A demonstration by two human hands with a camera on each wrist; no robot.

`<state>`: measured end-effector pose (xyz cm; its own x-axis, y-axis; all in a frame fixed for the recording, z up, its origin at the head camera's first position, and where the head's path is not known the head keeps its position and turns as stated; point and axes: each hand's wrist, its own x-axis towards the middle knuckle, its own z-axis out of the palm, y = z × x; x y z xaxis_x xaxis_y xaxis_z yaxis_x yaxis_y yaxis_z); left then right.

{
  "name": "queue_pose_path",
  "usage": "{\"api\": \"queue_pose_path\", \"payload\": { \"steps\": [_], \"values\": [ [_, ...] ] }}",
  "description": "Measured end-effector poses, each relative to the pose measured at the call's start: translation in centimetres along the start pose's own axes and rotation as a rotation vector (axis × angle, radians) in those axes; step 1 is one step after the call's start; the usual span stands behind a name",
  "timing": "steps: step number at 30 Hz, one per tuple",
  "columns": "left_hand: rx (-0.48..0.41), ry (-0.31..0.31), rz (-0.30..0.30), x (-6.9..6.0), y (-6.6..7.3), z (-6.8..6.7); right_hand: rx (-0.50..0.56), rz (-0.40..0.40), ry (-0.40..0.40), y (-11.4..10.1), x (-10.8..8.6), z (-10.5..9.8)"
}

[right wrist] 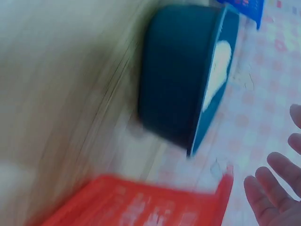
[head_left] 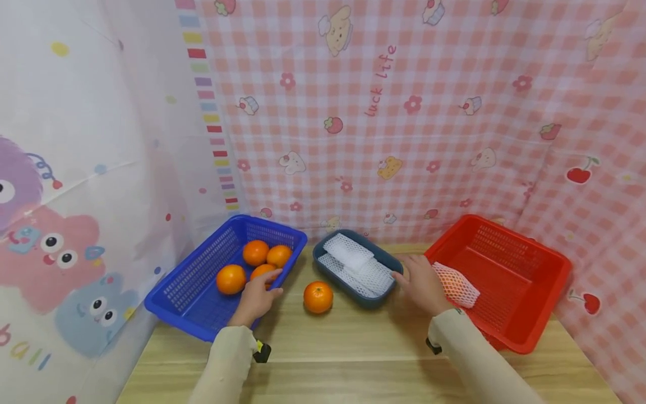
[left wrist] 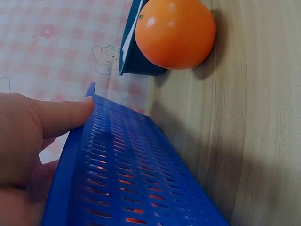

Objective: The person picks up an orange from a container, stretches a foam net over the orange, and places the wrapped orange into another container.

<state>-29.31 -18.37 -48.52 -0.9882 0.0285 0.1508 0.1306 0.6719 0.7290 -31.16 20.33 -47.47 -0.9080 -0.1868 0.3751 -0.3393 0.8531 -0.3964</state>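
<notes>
My left hand (head_left: 255, 297) is at the right rim of a blue basket (head_left: 187, 328), its straight thumb (left wrist: 70, 115) touching the rim and its fingers over an orange (head_left: 261, 272) inside. The other fingers are partly hidden behind the basket wall in the left wrist view. On the table, another orange (head_left: 318, 297) sits between this basket and a dark teal tray (head_left: 370, 302) of white foam fruit nets (head_left: 348, 252). Beside the tray's right end my right hand (head_left: 423, 283) is spread, holding nothing; the right wrist view shows its fingers (right wrist: 268, 188) apart from the tray.
A red basket (head_left: 547, 280) stands at the right, with a net-wrapped orange (head_left: 456, 285) at its left side. Several loose oranges (head_left: 231, 279) lie in the blue basket. Behind the wooden table (head_left: 343, 359) hangs a pink checked cloth (head_left: 313, 112).
</notes>
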Motion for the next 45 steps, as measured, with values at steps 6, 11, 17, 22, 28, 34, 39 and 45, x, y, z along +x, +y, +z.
{"api": "queue_pose_path", "payload": {
  "steps": [6,11,17,22,28,34,39,45],
  "values": [
    [-0.010,-0.002,0.003,0.1,-0.2,0.2,-0.020,0.011,-0.110,-0.8,2.4,3.9],
    [-0.020,0.003,0.001,0.0,-0.4,0.2,-0.067,0.055,-0.220,-0.8,3.3,6.1],
    [-0.011,0.002,-0.009,0.2,-0.4,0.1,-0.122,0.106,-0.334,-1.5,3.8,6.9],
    [-0.011,0.001,-0.012,0.2,-0.4,0.0,-0.209,0.084,-0.343,-1.9,4.1,7.4],
    [-0.003,0.009,-0.008,0.0,-0.4,0.0,-0.199,0.063,-0.236,-2.6,4.6,7.7],
    [0.008,0.020,0.017,-0.1,-0.3,0.2,-0.194,0.008,-0.139,-3.0,5.1,8.9],
    [0.001,0.024,0.028,-0.1,-0.3,0.2,-0.226,-0.004,-0.089,-2.9,5.2,10.0],
    [0.019,0.039,0.034,-0.1,-0.4,-0.2,-0.209,-0.047,-0.019,-3.0,5.5,10.9]
  ]
}}
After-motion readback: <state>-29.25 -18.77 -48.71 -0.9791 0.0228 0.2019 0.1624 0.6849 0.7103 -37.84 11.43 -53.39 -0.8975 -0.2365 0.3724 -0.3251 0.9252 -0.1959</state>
